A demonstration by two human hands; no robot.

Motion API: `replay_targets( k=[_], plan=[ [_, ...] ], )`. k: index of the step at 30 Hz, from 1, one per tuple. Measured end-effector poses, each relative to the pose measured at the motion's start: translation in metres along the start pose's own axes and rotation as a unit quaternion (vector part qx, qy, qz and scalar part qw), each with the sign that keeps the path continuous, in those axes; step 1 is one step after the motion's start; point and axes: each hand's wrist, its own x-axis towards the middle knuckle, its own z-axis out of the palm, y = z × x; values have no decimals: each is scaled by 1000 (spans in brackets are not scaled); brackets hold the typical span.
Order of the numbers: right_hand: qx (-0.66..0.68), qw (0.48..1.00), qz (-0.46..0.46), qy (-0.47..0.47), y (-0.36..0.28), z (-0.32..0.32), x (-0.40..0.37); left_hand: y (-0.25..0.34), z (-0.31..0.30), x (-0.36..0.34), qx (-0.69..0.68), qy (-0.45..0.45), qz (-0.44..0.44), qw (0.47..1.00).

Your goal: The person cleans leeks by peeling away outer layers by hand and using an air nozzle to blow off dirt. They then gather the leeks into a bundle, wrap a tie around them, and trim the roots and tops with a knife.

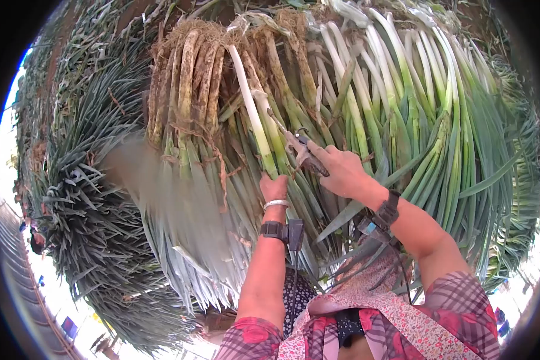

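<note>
My left hand (pixel 274 187) is closed round the green part of a peeled leek (pixel 251 111), whose white stalk points up and away from me. To its right, my right hand (pixel 337 168) grips a dark-handled tool (pixel 309 157) with a thin blade directed up and left toward the stalks. Unpeeled leeks (pixel 189 78) with brown, soiled skins and roots lie at the upper left of my hands. Cleaned leeks (pixel 396 66) with white stalks and green leaves are spread on the right. The palm sides of both hands are hidden.
A large heap of dark green leaves (pixel 96 216) fills the left side. More leek bundles (pixel 510 180) stand at the far right. Bands with small devices and cables sit on both my wrists. A blurred smear crosses the leaves left of my left hand.
</note>
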Motion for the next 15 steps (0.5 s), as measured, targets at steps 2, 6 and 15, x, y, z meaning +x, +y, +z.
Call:
replay_targets(
  k=[2,6,15],
  plan=[
    [-11,1000,-1,19,3,0,17,-3,2,1,-13,9,10,1000],
    [-23,999,-18,45,6,-8,48,2,6,-3,41,33,9,999],
    [-54,993,-44,93,10,-15,119,-1,19,-12,90,68,16,993]
  ],
)
